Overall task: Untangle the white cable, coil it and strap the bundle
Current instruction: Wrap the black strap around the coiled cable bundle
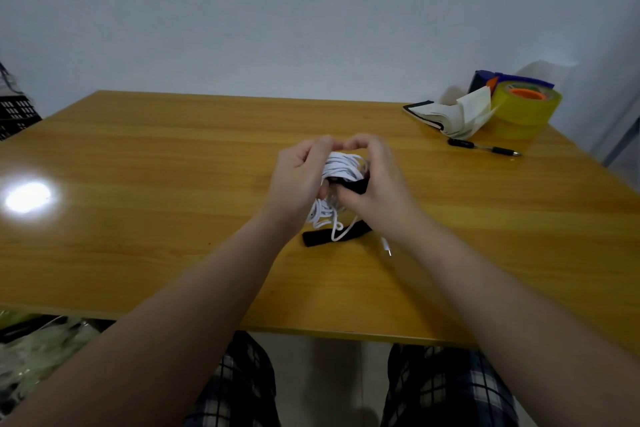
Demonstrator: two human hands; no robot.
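Observation:
A coiled white cable [341, 166] is held up over the middle of the wooden table [166, 156]. My left hand [299, 180] grips the bundle from the left. My right hand [375, 184] pinches a black strap [353, 185] wrapped across the coil. Loose cable loops hang down under the hands, and a white plug end [386, 246] lies on the table. The strap's free end [318, 237] lies flat on the table below the hands.
At the far right corner stand a yellow tape roll [526, 107], a folded notebook with papers [450, 114] and a dark box behind them. A black pen [485, 148] lies in front of these. The table's near edge is above my knees.

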